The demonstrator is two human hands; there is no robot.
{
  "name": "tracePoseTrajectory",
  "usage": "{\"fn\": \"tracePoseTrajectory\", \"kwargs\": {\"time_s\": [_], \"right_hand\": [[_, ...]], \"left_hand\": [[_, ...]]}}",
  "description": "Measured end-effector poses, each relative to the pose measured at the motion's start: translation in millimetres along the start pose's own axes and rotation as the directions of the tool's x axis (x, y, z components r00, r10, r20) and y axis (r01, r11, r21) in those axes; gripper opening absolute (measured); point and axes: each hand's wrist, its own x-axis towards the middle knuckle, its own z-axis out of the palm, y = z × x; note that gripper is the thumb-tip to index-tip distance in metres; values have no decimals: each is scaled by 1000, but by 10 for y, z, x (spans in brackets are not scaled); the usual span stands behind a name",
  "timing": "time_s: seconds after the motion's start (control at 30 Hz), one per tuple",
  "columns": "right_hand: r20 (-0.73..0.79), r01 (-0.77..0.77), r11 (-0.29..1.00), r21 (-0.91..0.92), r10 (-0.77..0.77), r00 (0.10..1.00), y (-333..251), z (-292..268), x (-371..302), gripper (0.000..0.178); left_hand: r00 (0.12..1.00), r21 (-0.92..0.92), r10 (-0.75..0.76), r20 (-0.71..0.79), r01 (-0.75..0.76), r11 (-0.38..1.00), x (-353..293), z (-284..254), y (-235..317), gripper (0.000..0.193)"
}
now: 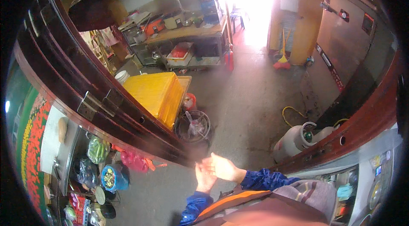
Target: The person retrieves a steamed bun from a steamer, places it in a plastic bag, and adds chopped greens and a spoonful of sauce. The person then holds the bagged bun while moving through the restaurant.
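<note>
Here, my left hand (205, 178) and right hand (226, 169) meet above the grey floor (243, 128); whether they grip anything, I cannot tell.

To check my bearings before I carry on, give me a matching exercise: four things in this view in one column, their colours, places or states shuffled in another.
Things
1. Right hand
2. Large box
3. Gas cylinder
4. Bucket of small pieces

Descriptions
A. Yellow, left of centre
B. Blue, at lower left
C. Bare, overlapping the left hand in the picture
D. Pale grey, right of centre

Right pairs: 1-C; 2-A; 3-D; 4-B
</note>
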Motion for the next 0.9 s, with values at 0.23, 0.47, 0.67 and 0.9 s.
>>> {"fn": "tracePoseTrajectory", "kwargs": {"time_s": [0.23, 0.47, 0.67, 0.9], "right_hand": [[-411, -100, 562, -821, -460, 787, 503, -568, 146, 28], [-281, -339, -130, -932, -331, 901, 701, -194, 472, 26], [-165, -174, -46, -984, -154, 974, 677, -520, 507, 37], [-576, -138, 917, -374, -113, 809, 7, -573, 685, 41]], "left_hand": [[955, 335, 251, -160, -186, 924, -128, 277, 68, 13], [865, 216, 362, -347, -302, 929, -254, 0, 319, 17], [681, 555, 646, -345, -407, 725, -168, -165, 465, 9], [618, 800, 515, 594, -521, -299, 551, 143, 194, 40]]}}
